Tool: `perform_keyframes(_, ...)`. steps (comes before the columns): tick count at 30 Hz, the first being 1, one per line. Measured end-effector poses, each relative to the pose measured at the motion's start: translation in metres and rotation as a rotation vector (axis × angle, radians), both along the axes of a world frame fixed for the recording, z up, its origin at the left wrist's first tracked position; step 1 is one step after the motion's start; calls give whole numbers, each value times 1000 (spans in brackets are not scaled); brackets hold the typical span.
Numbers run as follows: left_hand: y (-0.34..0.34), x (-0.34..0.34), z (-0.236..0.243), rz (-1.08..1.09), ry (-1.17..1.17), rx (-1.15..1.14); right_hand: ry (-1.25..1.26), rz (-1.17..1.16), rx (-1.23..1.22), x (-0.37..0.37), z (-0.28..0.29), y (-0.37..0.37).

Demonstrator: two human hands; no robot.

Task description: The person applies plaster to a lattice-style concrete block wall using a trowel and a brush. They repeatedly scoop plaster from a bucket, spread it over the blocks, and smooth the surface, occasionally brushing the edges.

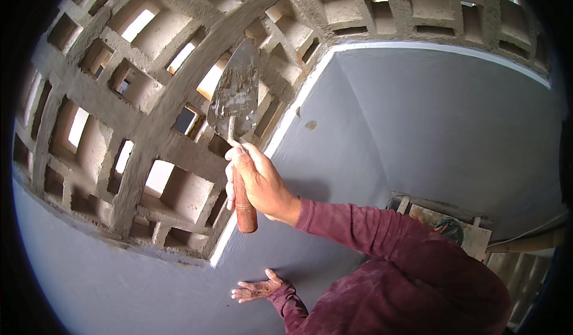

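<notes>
Right hand: my right hand [267, 183] closes around the wooden handle [243, 206] of the trowel; the fingers are curled and pressed together on it.
Trowel: the trowel [236, 93] is just beyond these fingers, at the upper side of my fist; its wide metal blade is smeared with grey residue.
Long axis: it goes almost upright in my view, handle end down, tip up.
Left hand: my left hand [256, 289] is well apart, lower, and holds no tool; its fingers are spread and its palm faces the grey wall [346, 150]. If it presses there, I cannot tell surely.
Nearer hand: the right, because the trowel is inside its grip.
White strip: a white strip [406, 46] borders the grey wall, below the lattice.
Lattice: the rough cement lattice [143, 135] stands behind the blade; whether they touch, I cannot tell.
</notes>
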State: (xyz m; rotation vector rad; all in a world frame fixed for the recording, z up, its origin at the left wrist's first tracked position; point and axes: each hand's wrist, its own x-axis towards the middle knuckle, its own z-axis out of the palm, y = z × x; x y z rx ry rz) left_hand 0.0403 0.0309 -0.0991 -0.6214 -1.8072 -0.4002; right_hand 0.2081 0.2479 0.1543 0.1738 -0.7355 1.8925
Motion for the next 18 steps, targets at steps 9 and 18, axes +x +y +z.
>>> perform_keyframes(9,11,3,8,-23,2,2,-105,240,67,34,-17,-28)
perform_keyframes(18,11,6,10,-40,-13,16,-149,8,63,31,-8,30)
